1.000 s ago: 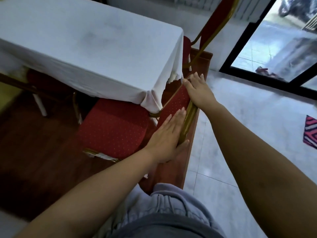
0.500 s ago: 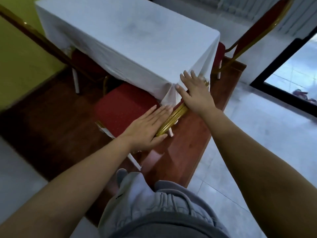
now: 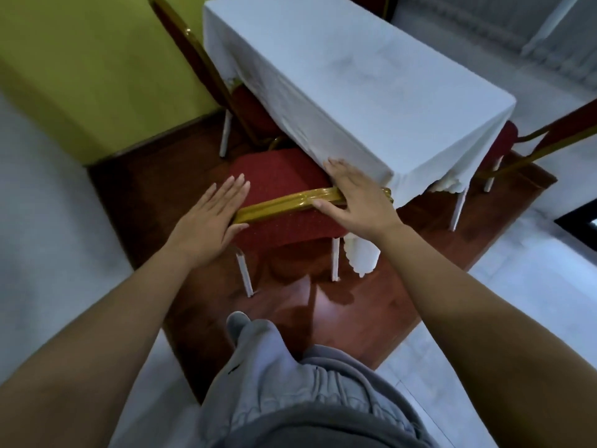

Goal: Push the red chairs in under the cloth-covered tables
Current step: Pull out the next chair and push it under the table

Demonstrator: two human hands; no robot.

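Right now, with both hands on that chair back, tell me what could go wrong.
1. The right hand lies where the gold top rail meets the hanging white tablecloth; pushing further could pinch fingers or drag the cloth.
2. The left hand rests flat, with no grip, at the rail's end, so the red chair might swivel.

A person stands at the near long side of a cloth-covered table (image 3: pixel 371 92), both hands on the top rail of the near chair (image 3: pixel 284 189), whose seat reaches partly under the cloth. The left hand (image 3: pixel 206 218) lies at the rail's left end, the right hand (image 3: pixel 352 198) towards its right end. A second chair (image 3: pixel 206 72) stands at the table's left end, a third chair (image 3: pixel 549 137) at its right end.
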